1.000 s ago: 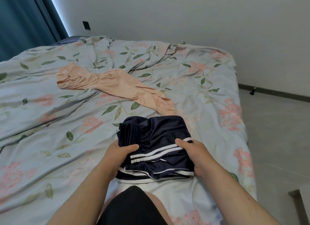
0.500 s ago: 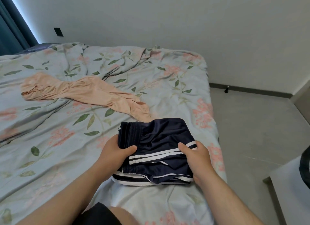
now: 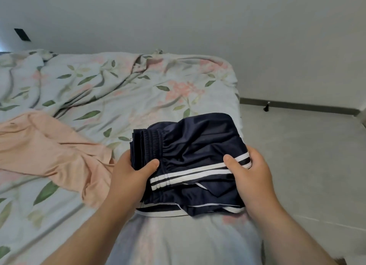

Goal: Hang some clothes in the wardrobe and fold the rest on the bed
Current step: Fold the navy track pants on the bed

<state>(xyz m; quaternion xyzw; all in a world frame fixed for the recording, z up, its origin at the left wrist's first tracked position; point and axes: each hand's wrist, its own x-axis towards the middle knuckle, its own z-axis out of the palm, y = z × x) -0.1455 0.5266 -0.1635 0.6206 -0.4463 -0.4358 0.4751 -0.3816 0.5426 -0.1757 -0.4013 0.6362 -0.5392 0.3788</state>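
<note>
Because the folded navy shorts (image 3: 190, 158) sit between both hands near the bed's right edge, the coming move turns on how that bundle lies across the person's front. Its long axis runs left to right, waistband end toward the left hand (image 3: 128, 177) and the white-striped hem end toward the right hand (image 3: 251, 177). Each hand grips one end, thumb curled over the top layer and fingers tucked beneath, so neither is nearer: the hold is even. From this angle I cannot tell whether the bundle rests on the bed (image 3: 138, 90) or is lifted a little clear of it; its near edge seems to touch the floral cover.

A peach garment (image 3: 55, 152) lies spread and unfolded to the left, just beside the left hand, its nearest corner close to the wrist. Judging by this, the shorts are folded and want setting down; the bare stretch of bed beyond them, away from the edge, looks the safer place, since the right side drops straight to the floor (image 3: 297, 156).
</note>
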